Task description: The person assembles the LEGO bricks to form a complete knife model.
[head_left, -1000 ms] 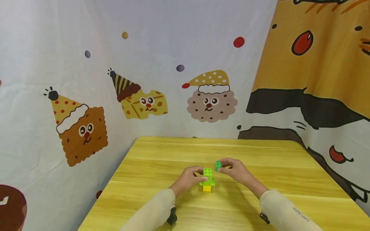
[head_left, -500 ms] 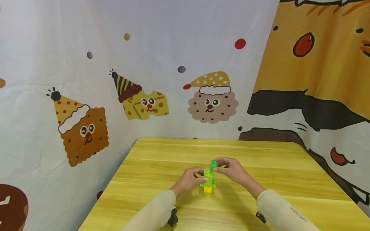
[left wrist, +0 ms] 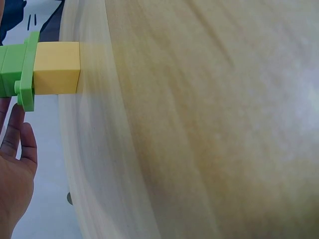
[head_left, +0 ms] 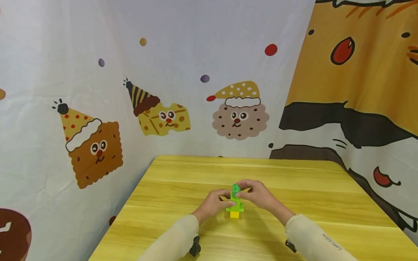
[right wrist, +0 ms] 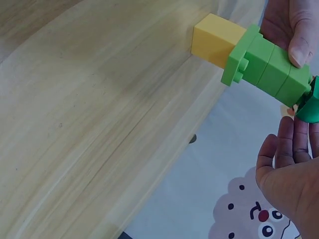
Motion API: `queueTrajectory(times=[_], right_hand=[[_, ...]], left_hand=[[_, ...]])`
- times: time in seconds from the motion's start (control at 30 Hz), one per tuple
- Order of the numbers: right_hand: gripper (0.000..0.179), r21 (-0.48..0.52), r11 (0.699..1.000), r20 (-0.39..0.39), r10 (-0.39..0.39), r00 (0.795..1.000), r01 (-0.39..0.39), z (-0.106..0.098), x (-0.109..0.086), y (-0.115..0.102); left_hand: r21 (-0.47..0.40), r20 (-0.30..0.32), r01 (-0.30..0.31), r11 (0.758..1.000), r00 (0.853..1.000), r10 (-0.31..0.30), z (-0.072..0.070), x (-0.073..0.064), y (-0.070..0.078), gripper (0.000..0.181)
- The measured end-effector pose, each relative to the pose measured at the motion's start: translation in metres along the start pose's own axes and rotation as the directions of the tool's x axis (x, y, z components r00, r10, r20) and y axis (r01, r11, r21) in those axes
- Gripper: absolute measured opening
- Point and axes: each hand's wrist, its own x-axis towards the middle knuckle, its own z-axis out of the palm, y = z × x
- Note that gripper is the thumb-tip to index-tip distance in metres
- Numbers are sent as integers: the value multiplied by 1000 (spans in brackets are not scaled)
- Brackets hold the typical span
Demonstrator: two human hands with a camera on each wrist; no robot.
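A toy building-brick tower stands upright on the table. Its base is a yellow brick point(head_left: 234, 214), also visible in the left wrist view. Above that sits a flat light green plate point(right wrist: 241, 56) with studs at its sides, carrying several stacked light green bricks point(right wrist: 274, 69). My left hand point(head_left: 210, 205) grips these light green bricks from the left, its thumb across the near face. My right hand point(head_left: 259, 194) pinches a darker green brick point(right wrist: 310, 103) with a curved side at the tower's top. Whether its studs are engaged there cannot be told.
The wooden table point(head_left: 183, 174) reaches back to a cloth backdrop point(head_left: 183, 61) printed with cartoon snacks in party hats. Black straps point(head_left: 195, 246) with devices sit at both wrists, under pale sleeves point(head_left: 173, 235).
My right hand has moved left with the darker green brick, from beside the tower to over its top. My left hand has kept its grip on the light green bricks.
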Motion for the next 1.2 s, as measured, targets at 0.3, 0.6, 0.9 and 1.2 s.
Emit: queueTrajectory(times=[0.3,0.6,0.9,1.2], right_hand=[[31,-27,1000,6,15,1000,-15,3,1,2],[29,-45,999,0,11,1000,-11,3,1,0],[25,-48,999,9,1,1000,-1,2,1,0],[25,-87,996,9,-30,1000,30,3,4,-2]], left_hand=[[17,6,-2,1000,1000,2,0,-1,0,18],[17,5,-6,1000,1000,6,-1,-2,1,19],[22,10,1,1000,1000,-1,-1,-1,1,20],[35,10,-6,999,1000,5,-1,-2,1,19]])
